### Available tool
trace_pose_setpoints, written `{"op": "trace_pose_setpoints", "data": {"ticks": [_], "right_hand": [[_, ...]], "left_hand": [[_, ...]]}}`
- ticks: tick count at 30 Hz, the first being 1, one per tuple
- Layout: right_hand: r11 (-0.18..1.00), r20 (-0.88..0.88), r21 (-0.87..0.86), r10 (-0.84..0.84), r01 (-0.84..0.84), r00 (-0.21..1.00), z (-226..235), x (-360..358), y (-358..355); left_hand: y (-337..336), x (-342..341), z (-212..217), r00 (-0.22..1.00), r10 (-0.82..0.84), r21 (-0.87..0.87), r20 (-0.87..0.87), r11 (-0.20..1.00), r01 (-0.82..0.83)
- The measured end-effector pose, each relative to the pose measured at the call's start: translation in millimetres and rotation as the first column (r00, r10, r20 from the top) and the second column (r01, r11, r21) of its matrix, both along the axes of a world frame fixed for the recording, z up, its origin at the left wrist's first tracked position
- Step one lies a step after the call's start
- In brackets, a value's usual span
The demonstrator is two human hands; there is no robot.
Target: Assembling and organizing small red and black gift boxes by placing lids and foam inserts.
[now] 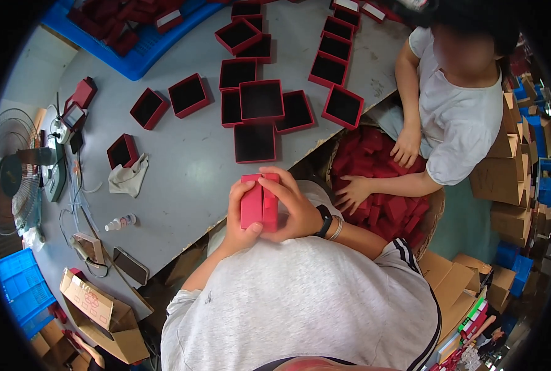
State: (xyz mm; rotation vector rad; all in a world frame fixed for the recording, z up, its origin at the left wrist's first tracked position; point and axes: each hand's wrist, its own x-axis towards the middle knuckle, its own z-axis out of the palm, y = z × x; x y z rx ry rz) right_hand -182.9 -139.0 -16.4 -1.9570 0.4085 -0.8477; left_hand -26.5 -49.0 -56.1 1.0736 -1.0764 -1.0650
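Head view, item one: we hold a red box (pixel 260 202) in both hands, above our lap and just off the near edge of the grey desk (pixel 189 167). Its long axis stands nearly upright in the picture, one end toward the desk, the other toward our chest; a seam runs along that axis between its two halves. Our left hand (pixel 239 216) is clasped around its left side, thumb under the lower end; our right hand (pixel 291 207) grips the right side, fingertips (pixel 268 180) curled over the top end. Right wrist carries a dark watch (pixel 323 221) and a bangle. Item two: open red trays with black insides (pixel 261 100), spread in a loose cluster over the desk's far half, one (pixel 255 143) lying just beyond our hands. Item three: blue crate (pixel 140 49) of red pieces at the far left corner. Item four: crumpled cloth (pixel 129 176), small bottle (pixel 120 222) and phone (pixel 130 266) on the desk's left part. Item five: a second person in a white shirt (pixel 458 117) at right, both hands in a basket of flat red pieces (pixel 383 198). Item six: cardboard cartons (pixel 504 167) stacked at far right; a fan (pixel 12 173) at far left.
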Motion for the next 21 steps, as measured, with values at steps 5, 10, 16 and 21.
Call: {"op": "trace_pose_setpoints", "data": {"ticks": [5,10,16,21], "right_hand": [[0.997,0.017,0.018,0.079,-0.080,0.997,-4,-4,-8],[0.988,0.014,0.088,0.129,-0.130,0.992,-11,-5,-11],[0.994,-0.013,0.072,0.084,-0.083,0.996,-21,-4,-12],[0.987,-0.012,0.139,0.090,-0.087,0.996,-36,1,-15]], "left_hand": [[-1,6,-4,0.986,-0.013,-0.067,0.164,0.997,0.024],[-1,5,-9,0.989,-0.017,-0.067,0.150,0.997,0.028],[-3,3,-21,0.989,-0.063,-0.042,0.136,0.997,0.070],[-7,-5,-29,0.978,-0.192,0.068,-0.083,0.978,0.198]]}}
